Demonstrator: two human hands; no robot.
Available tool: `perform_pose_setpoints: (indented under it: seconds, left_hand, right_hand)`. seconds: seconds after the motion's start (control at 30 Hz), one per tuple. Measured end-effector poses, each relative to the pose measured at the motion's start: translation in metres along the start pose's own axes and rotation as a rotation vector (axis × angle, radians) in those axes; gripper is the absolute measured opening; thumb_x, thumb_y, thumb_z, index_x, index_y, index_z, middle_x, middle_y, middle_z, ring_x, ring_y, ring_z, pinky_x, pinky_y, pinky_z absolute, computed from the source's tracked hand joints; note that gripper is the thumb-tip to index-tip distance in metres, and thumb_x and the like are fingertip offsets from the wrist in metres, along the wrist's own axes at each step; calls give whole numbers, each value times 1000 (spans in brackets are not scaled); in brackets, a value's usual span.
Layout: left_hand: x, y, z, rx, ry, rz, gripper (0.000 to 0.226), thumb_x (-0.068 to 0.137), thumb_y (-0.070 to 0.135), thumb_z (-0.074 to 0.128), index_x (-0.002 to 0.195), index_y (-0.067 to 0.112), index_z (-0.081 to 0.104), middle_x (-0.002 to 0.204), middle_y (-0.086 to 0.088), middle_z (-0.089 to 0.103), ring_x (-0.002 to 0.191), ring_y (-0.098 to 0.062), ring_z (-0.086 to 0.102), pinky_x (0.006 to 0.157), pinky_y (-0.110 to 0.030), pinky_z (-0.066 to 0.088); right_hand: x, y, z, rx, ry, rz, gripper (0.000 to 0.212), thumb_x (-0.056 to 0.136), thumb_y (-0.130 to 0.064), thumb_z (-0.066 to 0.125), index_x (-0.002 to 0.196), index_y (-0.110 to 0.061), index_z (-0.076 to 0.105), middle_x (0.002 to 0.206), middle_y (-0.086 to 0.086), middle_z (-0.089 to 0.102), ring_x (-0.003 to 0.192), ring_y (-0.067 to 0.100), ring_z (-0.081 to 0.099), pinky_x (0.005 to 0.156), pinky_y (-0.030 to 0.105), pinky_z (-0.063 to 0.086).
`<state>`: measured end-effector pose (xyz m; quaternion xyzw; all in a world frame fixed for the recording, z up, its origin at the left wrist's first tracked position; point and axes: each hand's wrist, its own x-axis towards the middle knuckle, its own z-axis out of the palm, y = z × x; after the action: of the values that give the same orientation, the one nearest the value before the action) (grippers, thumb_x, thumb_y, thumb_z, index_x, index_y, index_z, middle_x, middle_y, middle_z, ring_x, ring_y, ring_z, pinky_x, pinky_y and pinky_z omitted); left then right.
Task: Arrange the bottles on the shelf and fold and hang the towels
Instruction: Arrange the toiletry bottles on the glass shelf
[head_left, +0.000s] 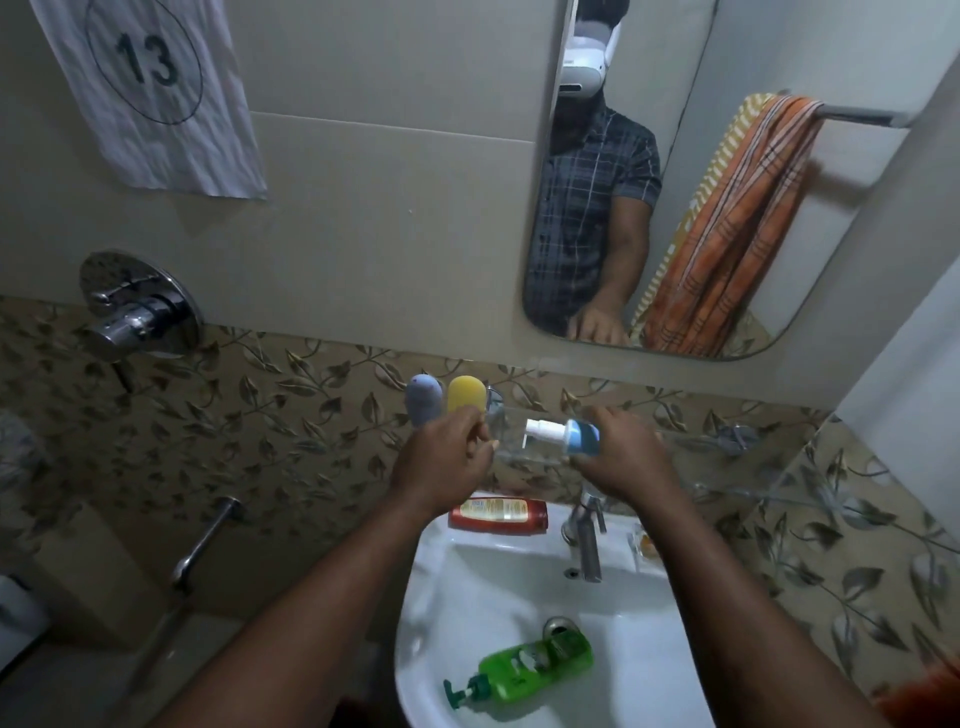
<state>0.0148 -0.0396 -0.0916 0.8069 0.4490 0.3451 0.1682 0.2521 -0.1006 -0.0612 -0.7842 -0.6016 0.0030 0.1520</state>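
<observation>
– Where is the spray bottle (571, 435)?
– Over the glass shelf (511, 441), lying sideways. The right hand (623, 457) grips its blue body, and the white nozzle points at the left hand (441, 457).
– And that hand?
– It's curled just below the yellow bottle (466, 393); I can't tell if it holds anything. I'd say the right hand has to tip the spray bottle upright.

The upper wall (389, 208) is faced with plain beige tiles, with a band of leaf-patterned tiles (260, 415) laid below. A round-cornered mirror (691, 171) is fixed upper right and a creased paper sheet (150, 93) marked 13 is hung upper left. A chrome mixer valve (137, 309) is mounted at left; a white basin (519, 597) with chrome tap (587, 535) is set below.
</observation>
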Motion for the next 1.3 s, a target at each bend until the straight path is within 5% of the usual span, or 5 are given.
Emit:
perform_pose_setpoints:
  seconds: [0.3,0.47,0.63,0.87,1.3]
  left_hand:
    - [4,38,53,21,-187,-54,18,96,38,71,107,24,73,100,2,76,89,-20,69,80,-41,61]
    - [5,56,68,-47,-268,-39,49,90,36,77,137,27,64,128,3,73,106,-20,70,90,-39,59]
    - [11,74,67,-176,-124,-66,56,85,37,74,136,34,51,121,4,70,94,-19,70,79,-46,62]
    - [20,58,59,-74,38,-180,35,92,17,72,125,22,61,111,-3,74,95,-28,70,79,-45,61]
    - [3,30,56,-108,102,-204,27,93,27,77,119,22,71,106,1,77,94,-21,70,80,-36,58]
  right_hand:
    - [-15,22,9,33,6,44,51,87,-23,78,134,-26,57,122,0,67,109,23,61,98,44,49]
    - [-19,20,5,742,59,188,35,92,-25,77,124,-20,64,111,-1,70,101,23,67,79,34,53]
    - [-11,0,-3,1212,-25,121,31,98,-11,71,125,-19,58,124,5,69,118,22,67,91,35,58]
    - [13,-22,16,874,-47,6,63,81,-9,84,137,-21,57,127,-1,70,115,18,68,100,49,58]
    - [37,-45,36,766,0,22,58,91,-11,78,143,-20,53,139,4,66,125,25,63,103,49,55]
